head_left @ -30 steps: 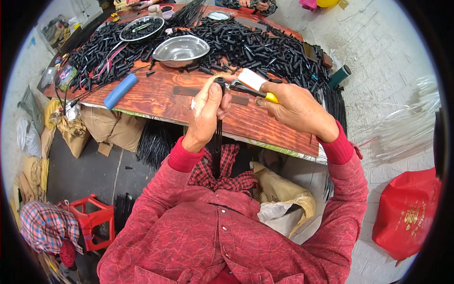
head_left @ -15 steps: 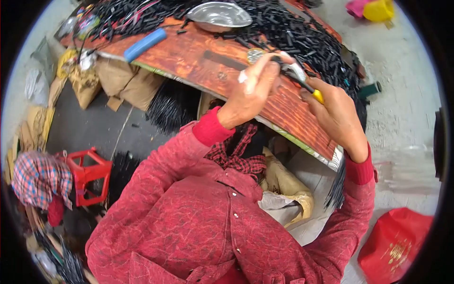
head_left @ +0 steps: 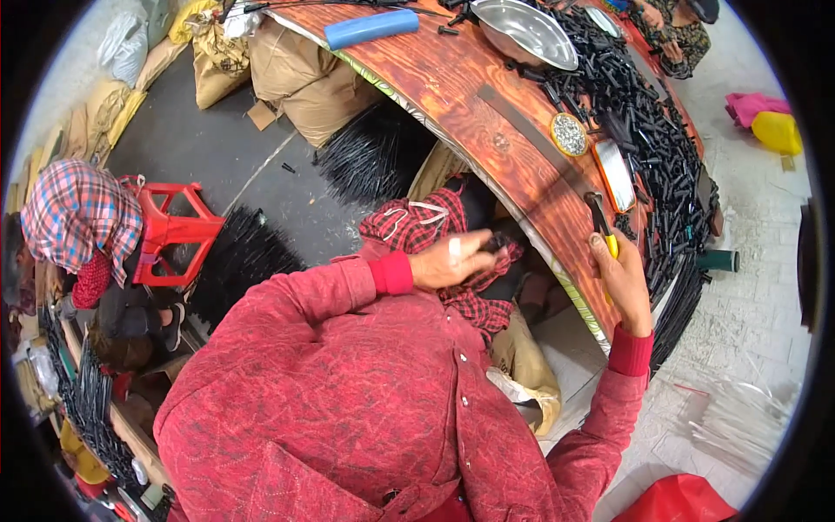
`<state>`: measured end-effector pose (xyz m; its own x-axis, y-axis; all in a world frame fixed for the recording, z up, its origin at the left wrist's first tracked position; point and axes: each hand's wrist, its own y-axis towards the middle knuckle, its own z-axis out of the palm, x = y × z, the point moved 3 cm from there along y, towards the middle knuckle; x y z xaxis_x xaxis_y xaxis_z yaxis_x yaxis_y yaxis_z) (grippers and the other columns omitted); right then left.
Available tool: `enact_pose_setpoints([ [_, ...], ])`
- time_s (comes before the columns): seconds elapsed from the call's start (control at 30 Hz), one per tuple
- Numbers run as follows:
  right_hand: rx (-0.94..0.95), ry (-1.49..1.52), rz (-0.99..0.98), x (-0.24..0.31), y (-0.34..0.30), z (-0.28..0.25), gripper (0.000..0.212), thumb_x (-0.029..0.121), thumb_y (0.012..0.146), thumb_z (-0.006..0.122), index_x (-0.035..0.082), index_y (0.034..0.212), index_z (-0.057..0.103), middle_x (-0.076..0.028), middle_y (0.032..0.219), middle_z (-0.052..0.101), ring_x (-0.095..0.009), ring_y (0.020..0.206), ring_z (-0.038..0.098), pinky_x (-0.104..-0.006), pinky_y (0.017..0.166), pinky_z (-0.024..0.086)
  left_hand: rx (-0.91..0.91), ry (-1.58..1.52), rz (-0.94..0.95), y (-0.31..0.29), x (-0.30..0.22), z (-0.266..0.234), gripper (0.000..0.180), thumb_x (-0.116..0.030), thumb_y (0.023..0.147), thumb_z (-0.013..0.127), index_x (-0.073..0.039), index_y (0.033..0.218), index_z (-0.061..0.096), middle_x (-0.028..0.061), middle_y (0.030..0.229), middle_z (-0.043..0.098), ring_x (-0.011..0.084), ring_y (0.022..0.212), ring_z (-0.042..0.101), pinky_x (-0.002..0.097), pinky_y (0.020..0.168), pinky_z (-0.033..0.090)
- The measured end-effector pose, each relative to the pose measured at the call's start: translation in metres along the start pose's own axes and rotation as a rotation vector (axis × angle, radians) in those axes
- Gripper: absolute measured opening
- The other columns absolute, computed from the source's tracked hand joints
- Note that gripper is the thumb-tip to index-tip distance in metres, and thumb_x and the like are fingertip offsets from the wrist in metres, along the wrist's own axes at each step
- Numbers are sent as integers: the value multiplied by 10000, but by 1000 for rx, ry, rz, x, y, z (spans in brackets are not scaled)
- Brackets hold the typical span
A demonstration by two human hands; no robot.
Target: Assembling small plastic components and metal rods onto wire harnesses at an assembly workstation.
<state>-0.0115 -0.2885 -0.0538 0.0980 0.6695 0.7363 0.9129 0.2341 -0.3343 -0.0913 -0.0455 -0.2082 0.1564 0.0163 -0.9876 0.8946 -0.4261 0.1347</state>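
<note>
My right hand (head_left: 622, 277) is closed round a yellow-handled hand tool (head_left: 612, 247) with a dark metal head, held over the right part of the wooden tabletop (head_left: 452, 83). Its exact kind is hard to make out. My left hand (head_left: 452, 261), white tape on one finger, is off the table above my lap, near a red checked cloth (head_left: 404, 224). A small black piece (head_left: 495, 243) shows blurred at its fingertips. On the table by the tool lie a round dish of small silvery parts (head_left: 570, 135) and an orange-rimmed rectangular tray (head_left: 615, 177).
Black tubular pieces (head_left: 665, 165) are heaped along the far side, beside a metal bowl (head_left: 526, 33). A blue roll (head_left: 371, 29) lies at the left edge. Sacks (head_left: 300, 78), black strand bundles (head_left: 361, 161) and a red stool (head_left: 178, 230) stand left, near another person (head_left: 83, 222).
My left hand has come down from the table to my lap, away from the tool. My right hand still holds the tool, now lower. The view has shifted, showing another person at the far right.
</note>
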Motion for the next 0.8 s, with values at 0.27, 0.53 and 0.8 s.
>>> enact_pose_setpoints([
  [0.27,-311,-619,-199,-7,11,14,388,277,839,729,27,1120,635,-186,957,694,-356,880,682,-399,734,518,-991,-341,400,-43,-100,-194,303,-291,1074,366,-52,1035,549,52,864,564,133,785,516,310,728,461],
  [0.53,-430,-659,-300,-35,21,37,414,272,832,742,54,1155,602,-156,1088,653,-340,961,649,-416,792,514,-763,-391,-353,-197,-25,-256,362,-319,998,532,-14,1191,539,-30,711,430,58,550,378,230,481,314],
  [0.8,-508,-664,-298,-41,18,51,435,255,850,726,54,1203,572,-149,1020,589,-347,950,605,-423,790,489,-389,-228,-1066,-239,166,-205,256,-265,991,537,-15,967,584,45,653,535,139,481,508,310,422,397],
])
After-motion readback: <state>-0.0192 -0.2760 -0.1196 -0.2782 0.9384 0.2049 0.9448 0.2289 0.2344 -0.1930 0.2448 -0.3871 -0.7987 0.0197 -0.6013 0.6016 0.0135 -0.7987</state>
